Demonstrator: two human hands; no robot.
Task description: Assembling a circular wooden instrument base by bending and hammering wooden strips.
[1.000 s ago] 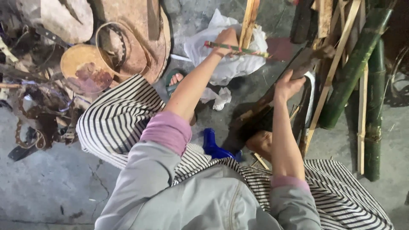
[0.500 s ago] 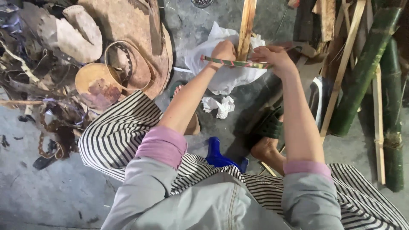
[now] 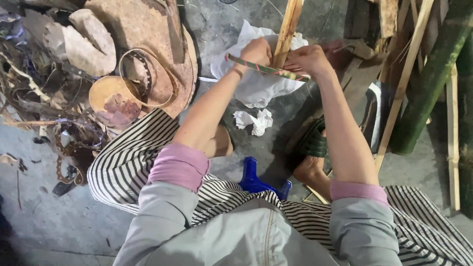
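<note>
- A thin green bamboo strip [image 3: 268, 69] is being held crosswise, near the top middle of the view, above a white crumpled sheet [image 3: 256, 86] lying on the grey concrete floor [image 3: 39, 216].
- The left hand [image 3: 256, 51] is gripping the strip's left end, fingers curled tight around it; the right hand [image 3: 308, 59] is pinching the strip further along, fingers pressed together over it.
- An upright pale wooden stick [image 3: 288, 29] is standing just behind the strip, between the two hands.
- Judging progress: the strip is looking straight and unwoven, so the shaping seems barely begun, with most of the work left.
- Compared with half a second ago, both hands are sitting closer together on the strip; a second ago the right hand was lower, away from the strip, near a curved blade.
- The person is sitting in a striped skirt [image 3: 128, 167] and grey sleeves with pink cuffs.
- A blue plastic stool [image 3: 256, 180] is showing below, and a green sandal [image 3: 313, 143] on one foot.
- A small crumpled paper [image 3: 253, 120] is lying nearby.
- Thick green bamboo poles [image 3: 428, 83] are leaning at right; round rusty trays [image 3: 148, 29] and scrap are piling at left.
</note>
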